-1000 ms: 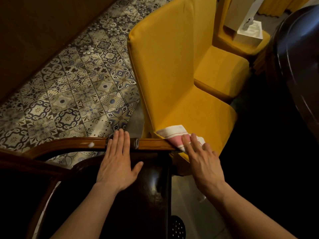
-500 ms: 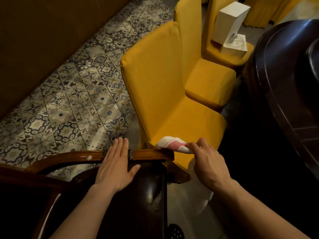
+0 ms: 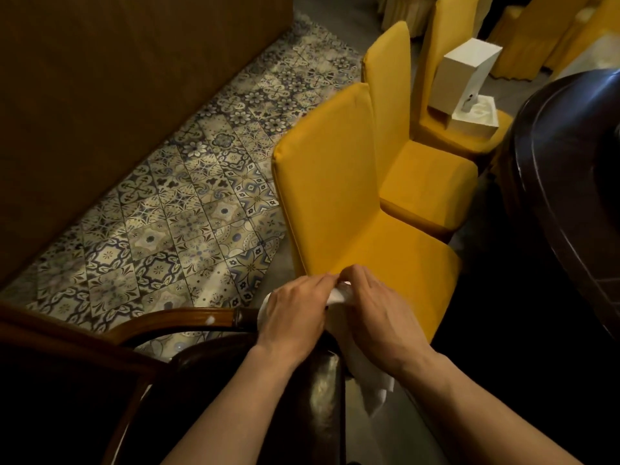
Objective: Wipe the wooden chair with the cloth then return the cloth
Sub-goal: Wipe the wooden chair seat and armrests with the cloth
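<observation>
The dark wooden chair [image 3: 188, 322] fills the lower left, its curved top rail running toward the middle. Both hands meet just past the rail's right end. My left hand [image 3: 295, 313] and my right hand [image 3: 375, 323] pinch the white cloth [image 3: 369, 380] between their fingertips. A bunched part of the cloth shows between the hands, and a loose end hangs down below my right wrist, beside the chair's glossy dark back. The cloth's pink part is hidden.
A yellow-covered chair [image 3: 352, 213] stands right in front of my hands, with two more behind it; the far one carries white boxes [image 3: 466, 82]. A dark round table [image 3: 570, 169] is at the right. Patterned floor tiles [image 3: 174, 223] and a brown wall lie to the left.
My left hand left the chair rail and moved right to join my right hand on the cloth. The cloth came off the rail and now hangs between both hands. The view shifted upward.
</observation>
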The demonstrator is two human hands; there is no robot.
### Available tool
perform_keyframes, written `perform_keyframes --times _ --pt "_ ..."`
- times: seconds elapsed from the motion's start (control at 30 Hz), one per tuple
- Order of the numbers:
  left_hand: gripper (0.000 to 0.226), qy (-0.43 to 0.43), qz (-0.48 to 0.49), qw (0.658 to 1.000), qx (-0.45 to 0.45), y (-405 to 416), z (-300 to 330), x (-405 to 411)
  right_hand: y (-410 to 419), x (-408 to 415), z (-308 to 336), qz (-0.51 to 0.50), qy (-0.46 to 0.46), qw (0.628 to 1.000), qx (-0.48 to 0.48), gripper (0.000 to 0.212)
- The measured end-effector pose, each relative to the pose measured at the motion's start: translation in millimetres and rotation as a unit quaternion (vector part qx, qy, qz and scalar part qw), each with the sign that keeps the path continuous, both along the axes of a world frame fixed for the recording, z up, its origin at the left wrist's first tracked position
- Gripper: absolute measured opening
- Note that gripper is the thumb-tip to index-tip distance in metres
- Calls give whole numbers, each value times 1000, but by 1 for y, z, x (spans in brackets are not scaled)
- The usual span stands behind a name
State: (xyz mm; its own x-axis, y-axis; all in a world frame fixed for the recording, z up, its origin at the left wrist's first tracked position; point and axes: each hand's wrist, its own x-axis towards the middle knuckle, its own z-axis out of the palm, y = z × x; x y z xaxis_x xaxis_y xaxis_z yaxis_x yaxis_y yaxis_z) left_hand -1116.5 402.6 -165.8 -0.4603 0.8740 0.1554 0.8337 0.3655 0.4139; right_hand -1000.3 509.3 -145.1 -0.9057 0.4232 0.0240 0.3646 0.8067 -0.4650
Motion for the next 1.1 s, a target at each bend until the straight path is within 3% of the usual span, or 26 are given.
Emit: perform_keyframes --times 0.23,0.5,0.63,0.77,0.87,1.1 --pt "62 20 -1 1000 -11 -37 8 -23 -15 -4 -25 9 13 999 -43 54" --pt "87 50 136 989 -21 -97 3 -79 -27 -13 -54 -8 -73 997 22 69" --pt "103 59 141 984 -91 -130 -23 -99 -38 -22 -84 28 -160 986 25 79" --pt "127 8 100 982 -160 -157 -63 -103 -51 -30 -111 31 -191 980 50 80" --pt "125 -19 64 979 -195 -163 -87 -95 -58 -31 -125 13 -193 978 80 80" --pt "107 17 100 975 -200 -145 -116 -77 -67 -32 -135 10 -209 970 120 84"
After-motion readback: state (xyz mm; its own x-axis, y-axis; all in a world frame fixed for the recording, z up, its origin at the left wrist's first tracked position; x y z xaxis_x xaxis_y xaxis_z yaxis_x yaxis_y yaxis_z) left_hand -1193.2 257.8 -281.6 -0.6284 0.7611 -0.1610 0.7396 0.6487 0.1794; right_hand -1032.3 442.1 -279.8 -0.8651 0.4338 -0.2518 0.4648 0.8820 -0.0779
